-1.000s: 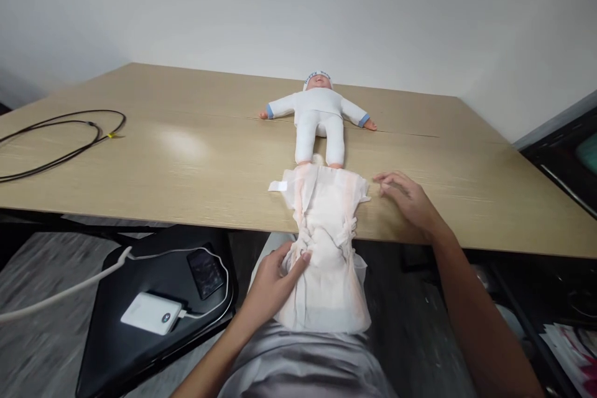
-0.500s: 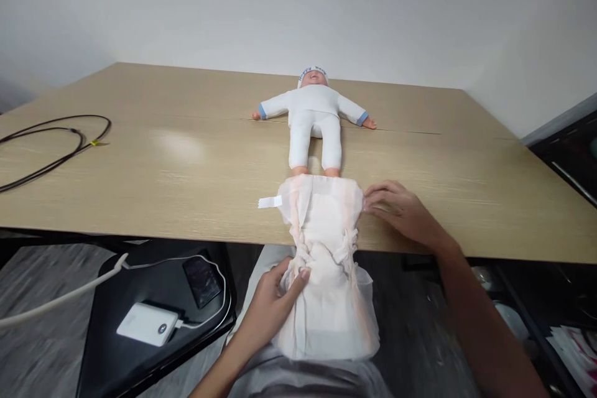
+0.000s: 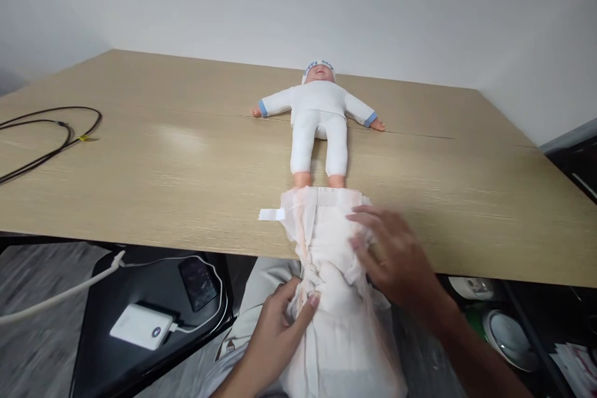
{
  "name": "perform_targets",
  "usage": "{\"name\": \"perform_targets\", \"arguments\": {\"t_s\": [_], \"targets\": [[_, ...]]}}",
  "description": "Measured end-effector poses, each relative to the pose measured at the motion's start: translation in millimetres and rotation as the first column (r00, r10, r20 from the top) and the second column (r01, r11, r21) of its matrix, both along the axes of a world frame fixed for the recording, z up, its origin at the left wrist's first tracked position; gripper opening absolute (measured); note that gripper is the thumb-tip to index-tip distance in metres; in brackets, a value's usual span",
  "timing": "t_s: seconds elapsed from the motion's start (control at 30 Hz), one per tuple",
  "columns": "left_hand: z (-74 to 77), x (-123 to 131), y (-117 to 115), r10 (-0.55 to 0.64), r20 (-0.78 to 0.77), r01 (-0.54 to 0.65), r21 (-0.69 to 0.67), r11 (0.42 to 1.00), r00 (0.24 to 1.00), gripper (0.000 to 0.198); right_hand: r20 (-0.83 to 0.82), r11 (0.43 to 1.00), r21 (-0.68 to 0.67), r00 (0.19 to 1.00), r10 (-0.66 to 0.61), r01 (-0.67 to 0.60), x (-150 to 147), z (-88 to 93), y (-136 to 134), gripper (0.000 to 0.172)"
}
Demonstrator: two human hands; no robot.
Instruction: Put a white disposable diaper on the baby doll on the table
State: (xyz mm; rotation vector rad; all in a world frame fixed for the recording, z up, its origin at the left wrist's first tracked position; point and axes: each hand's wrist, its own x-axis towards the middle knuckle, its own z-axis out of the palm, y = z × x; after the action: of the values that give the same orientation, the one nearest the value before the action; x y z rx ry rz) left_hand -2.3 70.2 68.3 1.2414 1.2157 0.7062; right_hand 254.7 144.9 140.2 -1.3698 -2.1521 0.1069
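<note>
Diaper [image 3: 332, 323] half off the bench [image 3: 186, 180], steadied by one side

Left hand [image 3: 282, 326]: pinching the diaper's left margin at the narrow, ruffled middle, thumb on top, fingers partly hidden at the edge. Right hand [image 3: 396, 255]: blurred, fingers loosely spread, thumb apart, above the far right wing. Contact there: cannot tell.

Risks, as I judge them. Main one is a slide: the near part hangs past the bench edge toward the lap, so if the left pinch slackens, its weight could drag the rest down. Second, skew: a one-sided pull at the right wing would swing the pad around the left thumb. Thin wing material might crease or tear if tugged hard. The ruffles could also roll inward under the thumb. White tab [image 3: 271, 214] sticks out flat to the left; it could catch on the bench if its adhesive is bare, which I cannot make out.

Position: diaper lies between the two hands, inner face up, far end on the bench, near end running out of view at the bottom. Left hand at its waist, right hand at its far right corner.

Farther out: doll [image 3: 319, 102] on its back, arms wide, feet right at the diaper's far edge; a forward shove could bunch the material there. Dark cable [image 3: 51, 137] looped well to the left.
</note>
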Motion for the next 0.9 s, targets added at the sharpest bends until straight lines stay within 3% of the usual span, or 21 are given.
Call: {"name": "perform_targets", "arguments": {"t_s": [0.13, 0.23, 0.3, 0.37, 0.4, 0.47, 0.5, 0.53, 0.6, 0.73, 0.8, 0.9], "targets": [[-2.3, 2, -3, -0.026, -0.023, 0.027, 0.029, 0.999, 0.999, 0.041, 0.084, 0.990, -0.118, 0.992, 0.091, -0.080, -53, -16.8, -4, 0.059], [7.5, -15, -2, -0.084, -0.166, 0.110, 0.152, 0.982, 0.982, 0.032, 0.163, 0.986, -0.161, 0.984, 0.066, -0.039, -63, -30.8, -2, 0.061], [21.2, -34, 4, -0.121, -0.322, 0.225, 0.309, 0.924, 0.939, 0.025, 0.198, 0.987, -0.159, 0.979, 0.054, -0.022, -66, -36.3, -3, 0.062], [39.5, -56, 19, -0.142, -0.445, 0.369, 0.480, 0.796, 0.884, 0.019, 0.208, 0.988, -0.152, 0.977, 0.050, -0.018, -69, -38.7, -6, 0.064], [49.9, -66, 32, -0.135, -0.485, 0.428, 0.567, 0.704, 0.864, 0.018, 0.210, 0.989, -0.150, 0.977, 0.046, -0.015, -71, -39.1, -7, 0.064], [71.0, -80, 69, -0.067, -0.560, 0.519, 0.708, 0.480, 0.826, 0.024, 0.216, 0.989, -0.147, 0.976, 0.041, -0.009, -73, -39.8, -8, 0.065], [81.0, -83, 93, -0.018, -0.562, 0.534, 0.774, 0.339, 0.827, 0.026, 0.220, 0.989, -0.147, 0.975, 0.042, -0.009, -74, -40.2, -8, 0.064], [89.8, -83, 119, -0.005, -0.609, 0.590, 0.768, 0.249, 0.793, 0.032, 0.224, 0.989, -0.146, 0.974, 0.042, -0.009, -74, -40.8, -8, 0.064], [102.3, -76, 175, 0.084, -0.708, 0.695, 0.705, 0.140, 0.701, 0.045, 0.229, 0.990, -0.142, 0.973, 0.044, -0.012, -74, -42.5, -7, 0.063], [105.1, -38, 264, 0.032, -0.903, 0.903, 0.428, -0.044, 0.429, 0.090, 0.212, 0.990, -0.140, 0.976, 0.045, -0.015, -73, -45.4, -6, 0.062], [100.3, -16, 286, -0.003, -0.932, 0.925, 0.359, -0.125, 0.361, 0.109, 0.206, 0.989, -0.148, 0.977, 0.053, -0.023, -72, -45.2, -6, 0.062], [91.7, 10, 298, -0.035, -0.938, 0.918, 0.344, -0.195, 0.344, 0.116, 0.213, 0.988, -0.156, 0.976, 0.052, -0.019, -73, -43.4, -6, 0.062]]}}
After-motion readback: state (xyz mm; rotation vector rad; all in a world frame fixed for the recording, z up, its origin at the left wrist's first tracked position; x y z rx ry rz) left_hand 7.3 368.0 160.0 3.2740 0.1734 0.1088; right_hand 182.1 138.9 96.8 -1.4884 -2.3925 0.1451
